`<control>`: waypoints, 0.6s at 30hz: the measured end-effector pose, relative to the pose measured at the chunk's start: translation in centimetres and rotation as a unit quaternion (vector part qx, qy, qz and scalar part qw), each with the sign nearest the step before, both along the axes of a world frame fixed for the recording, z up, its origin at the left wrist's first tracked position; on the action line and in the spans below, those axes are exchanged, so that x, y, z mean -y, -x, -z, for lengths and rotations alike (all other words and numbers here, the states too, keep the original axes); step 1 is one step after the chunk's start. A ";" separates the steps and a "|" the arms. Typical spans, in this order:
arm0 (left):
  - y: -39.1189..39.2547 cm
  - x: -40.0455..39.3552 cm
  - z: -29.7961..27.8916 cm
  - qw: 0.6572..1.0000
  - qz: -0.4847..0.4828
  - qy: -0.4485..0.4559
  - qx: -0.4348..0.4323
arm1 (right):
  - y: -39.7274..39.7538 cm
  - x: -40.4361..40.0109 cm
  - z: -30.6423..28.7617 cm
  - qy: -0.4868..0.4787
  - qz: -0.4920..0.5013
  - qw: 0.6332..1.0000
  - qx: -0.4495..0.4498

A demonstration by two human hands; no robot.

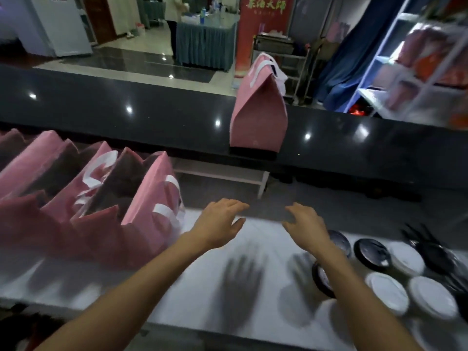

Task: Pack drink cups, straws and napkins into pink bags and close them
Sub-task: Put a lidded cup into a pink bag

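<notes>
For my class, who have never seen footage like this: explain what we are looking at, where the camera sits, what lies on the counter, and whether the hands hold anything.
This is one picture from a camera worn on a person's head, looking forward and down. No machine: the left hand and right hand hover open and empty over a white work surface. To the left stand open pink bags. To the right are lidded cups, some with white lids, some with dark ones. One closed pink bag stands on the dark counter behind.

One closed pink bag [258,117] at upper centre; about four open pink bags [149,206] at left; some seven lidded cups [386,292] at lower right.
</notes>
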State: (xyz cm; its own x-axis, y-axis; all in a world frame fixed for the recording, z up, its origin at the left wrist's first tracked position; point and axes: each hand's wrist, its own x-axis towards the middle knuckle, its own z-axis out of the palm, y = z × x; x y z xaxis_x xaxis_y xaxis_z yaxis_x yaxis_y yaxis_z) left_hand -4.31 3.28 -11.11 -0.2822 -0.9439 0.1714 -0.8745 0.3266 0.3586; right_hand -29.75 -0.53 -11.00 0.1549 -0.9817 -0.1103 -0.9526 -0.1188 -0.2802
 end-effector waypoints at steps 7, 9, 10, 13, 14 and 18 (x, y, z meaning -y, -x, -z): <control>6.5 0.2 0.6 0.996 0.079 -0.041 -0.007 | 9.3 -2.3 2.3 -0.079 0.084 0.991 -0.073; 7.7 0.4 0.6 0.995 0.090 -0.051 -0.004 | 10.0 -2.4 2.8 -0.093 0.088 0.990 -0.060; 8.2 0.4 0.6 0.994 0.093 -0.055 -0.001 | 10.2 -2.3 3.0 -0.094 0.090 0.990 -0.058; 9.3 0.5 0.4 0.993 0.098 -0.060 0.006 | 10.3 -1.9 3.2 -0.078 0.098 0.991 -0.055; 9.4 0.5 0.4 0.993 0.098 -0.063 0.007 | 10.3 -1.7 3.3 -0.069 0.098 0.991 -0.050; 8.9 0.8 -0.2 0.995 0.082 -0.060 0.012 | 10.1 -0.8 2.4 -0.035 0.086 0.995 -0.025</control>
State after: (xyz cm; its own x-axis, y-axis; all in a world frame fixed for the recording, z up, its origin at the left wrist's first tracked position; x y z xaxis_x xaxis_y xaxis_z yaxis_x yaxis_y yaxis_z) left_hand -13.25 2.45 -10.90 -0.4368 -0.8981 0.0514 -0.8217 0.4216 0.3835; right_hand -39.83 0.24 -13.37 -0.0231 -0.9829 -0.1827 -0.9701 0.0662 -0.2334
